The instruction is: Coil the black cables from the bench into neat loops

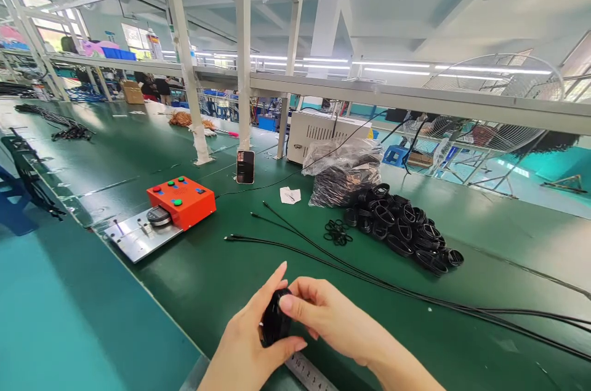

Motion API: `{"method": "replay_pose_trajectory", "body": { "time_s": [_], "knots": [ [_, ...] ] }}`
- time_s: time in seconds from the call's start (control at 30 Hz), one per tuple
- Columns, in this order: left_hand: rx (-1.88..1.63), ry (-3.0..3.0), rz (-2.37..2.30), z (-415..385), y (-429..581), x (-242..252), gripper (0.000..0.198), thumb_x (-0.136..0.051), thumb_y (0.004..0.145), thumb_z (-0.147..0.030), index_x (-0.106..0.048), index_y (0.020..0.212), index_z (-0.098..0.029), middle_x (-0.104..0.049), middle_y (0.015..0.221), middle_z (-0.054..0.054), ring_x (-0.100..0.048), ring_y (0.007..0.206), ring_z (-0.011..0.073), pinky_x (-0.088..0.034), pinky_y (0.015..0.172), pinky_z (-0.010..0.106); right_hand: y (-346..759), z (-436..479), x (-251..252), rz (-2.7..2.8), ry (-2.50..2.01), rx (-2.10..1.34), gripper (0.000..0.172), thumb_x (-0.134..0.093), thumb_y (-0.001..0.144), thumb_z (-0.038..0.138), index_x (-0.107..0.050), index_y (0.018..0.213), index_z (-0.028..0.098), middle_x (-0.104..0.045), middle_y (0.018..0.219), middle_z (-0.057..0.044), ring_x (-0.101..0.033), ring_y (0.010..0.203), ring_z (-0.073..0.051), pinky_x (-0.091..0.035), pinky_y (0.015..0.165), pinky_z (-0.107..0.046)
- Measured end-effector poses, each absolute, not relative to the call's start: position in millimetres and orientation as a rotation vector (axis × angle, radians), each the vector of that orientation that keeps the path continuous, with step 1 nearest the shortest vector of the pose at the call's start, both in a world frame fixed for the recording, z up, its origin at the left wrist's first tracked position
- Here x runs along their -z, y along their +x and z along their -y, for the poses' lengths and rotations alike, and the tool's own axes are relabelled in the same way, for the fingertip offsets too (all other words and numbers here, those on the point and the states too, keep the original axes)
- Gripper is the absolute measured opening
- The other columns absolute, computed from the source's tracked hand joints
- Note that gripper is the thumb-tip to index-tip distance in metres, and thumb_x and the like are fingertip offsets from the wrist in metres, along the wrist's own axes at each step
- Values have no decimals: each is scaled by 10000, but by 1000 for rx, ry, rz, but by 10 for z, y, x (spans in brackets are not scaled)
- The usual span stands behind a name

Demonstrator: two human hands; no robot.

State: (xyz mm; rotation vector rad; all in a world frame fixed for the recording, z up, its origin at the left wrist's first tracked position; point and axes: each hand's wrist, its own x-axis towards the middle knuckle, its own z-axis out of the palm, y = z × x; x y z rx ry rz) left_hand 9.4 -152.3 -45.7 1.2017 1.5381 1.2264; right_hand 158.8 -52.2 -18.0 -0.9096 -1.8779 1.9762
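A coiled black cable (pixel 276 319) is held between my two hands near the front edge of the green table. My left hand (pixel 252 329) wraps around the coil from the left, thumb below it. From the right, my right hand (pixel 318 311) pinches the coil's upper side with thumb and fingers. Just under the hands a steel ruler (pixel 308 372) lies on the table, partly covered. Beyond them several long black cables (pixel 323 258) stretch across to the right edge, their plug ends at the left.
A pile of coiled cables (pixel 401 225) lies at the right, beside small black rings (pixel 338 232) and a plastic bag (pixel 344 175). An orange box with buttons (pixel 184 201) stands left on a metal plate (pixel 138 237). A phone (pixel 245 167) leans against a post (pixel 243 52).
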Motion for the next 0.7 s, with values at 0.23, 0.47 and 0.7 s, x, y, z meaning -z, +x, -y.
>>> {"method": "replay_pose_trajectory", "body": {
  "time_s": [0.23, 0.47, 0.7],
  "knots": [
    [-1296, 1046, -1316, 1544, 52, 504, 875, -786, 715, -268, -339, 1467, -304, -660, 1243, 76, -684, 949, 229, -520, 917, 357, 1499, 522, 306, 1423, -827, -2220, 515, -793, 653, 564, -443, 638, 186, -347, 520, 94, -220, 485, -53, -179, 509, -240],
    [-1271, 977, -1162, 1534, 22, 502, 605, -763, 753, -266, -550, 1320, -269, -723, 1057, 39, -657, 881, 202, -522, 787, 290, 1466, 564, 277, 1477, -836, -2158, 520, -839, 614, 495, -429, 567, 178, -383, 483, 85, -250, 469, -48, -152, 499, -249],
    [-1289, 951, -1119, 1534, -2, 500, 543, -777, 750, -266, -575, 1253, -281, -670, 1071, 35, -638, 816, 169, -510, 742, 282, 1462, 548, 230, 1695, -877, -2028, 507, -799, 611, 586, -515, 576, 167, -546, 542, 36, -339, 474, -60, -200, 491, -243]
  ]
}}
